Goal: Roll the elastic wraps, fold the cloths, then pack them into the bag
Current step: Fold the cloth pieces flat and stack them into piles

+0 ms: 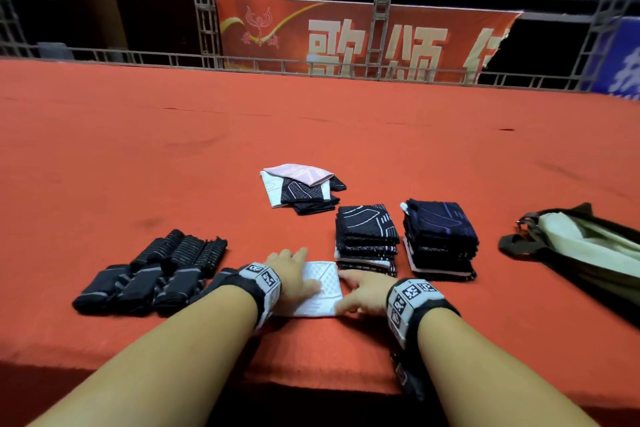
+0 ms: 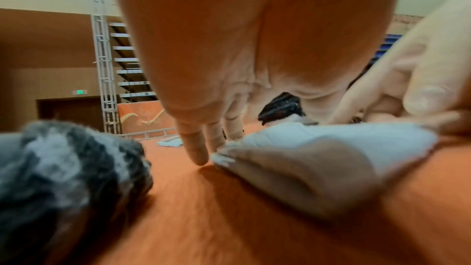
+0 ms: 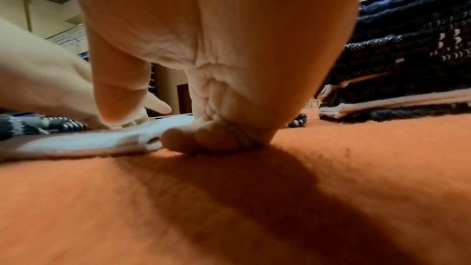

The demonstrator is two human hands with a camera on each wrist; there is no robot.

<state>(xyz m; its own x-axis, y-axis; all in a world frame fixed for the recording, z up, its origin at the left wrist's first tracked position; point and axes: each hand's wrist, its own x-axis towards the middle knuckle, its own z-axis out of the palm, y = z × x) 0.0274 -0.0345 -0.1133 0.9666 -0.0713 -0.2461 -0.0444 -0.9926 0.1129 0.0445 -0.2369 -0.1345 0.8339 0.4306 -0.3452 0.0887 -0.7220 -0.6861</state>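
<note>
- Nearest the red table's (image 1: 104, 149) front edge, both hands lie on a folded white cloth (image 1: 320, 288): the left hand (image 1: 292, 274) rests flat on its left part, fingers straight, and the right hand (image 1: 363, 291) has its fingertips (image 3: 178, 138) tucked at the cloth's right edge; whether they pinch it or only press, I cannot tell.
- Just left lie the rolled wraps (image 1: 152, 274), a dark cluster beside the left wrist.
- Beyond the hands stand two folded stacks (image 1: 405, 239), and farther back a loose pile of cloths (image 1: 301, 189) waits unfolded.
- Off to the right, the bag (image 1: 588, 250) lies open, well apart from the cloth.
- Risk, as I judge it: lifting one hand early could let the fold spring open, and a sweep right might nudge the nearer stack askew.
- Only the left wrist view shows the cloth's layered, puffed fold edge; only the head view shows the bag and the pile.
</note>
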